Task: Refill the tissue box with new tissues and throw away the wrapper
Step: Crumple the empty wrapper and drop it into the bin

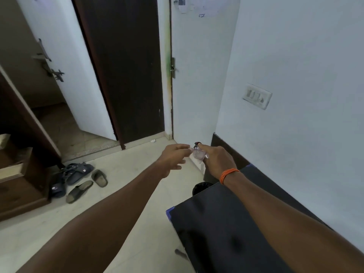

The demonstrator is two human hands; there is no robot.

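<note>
A crumpled clear plastic wrapper (pixel 198 154) with a dark red bit at its top is pinched in my right hand (pixel 215 160), which wears an orange thread band at the wrist. My left hand (pixel 174 158) is just left of it, fingers loosely spread, with its fingertips at the wrapper's edge; I cannot tell whether they grip it. Both hands hover above the floor, beyond the far end of a black table (pixel 226 223). A black bin (pixel 201 187) peeks out below them at the table's far edge. No tissue box shows.
A white wall with a switch plate (pixel 257 96) runs along the right. Ahead stand a dark door (pixel 126 71) and an open white door (pixel 65 62). Several sandals (pixel 78 180) lie on the pale floor at left, beside a wooden cabinet (pixel 17 180).
</note>
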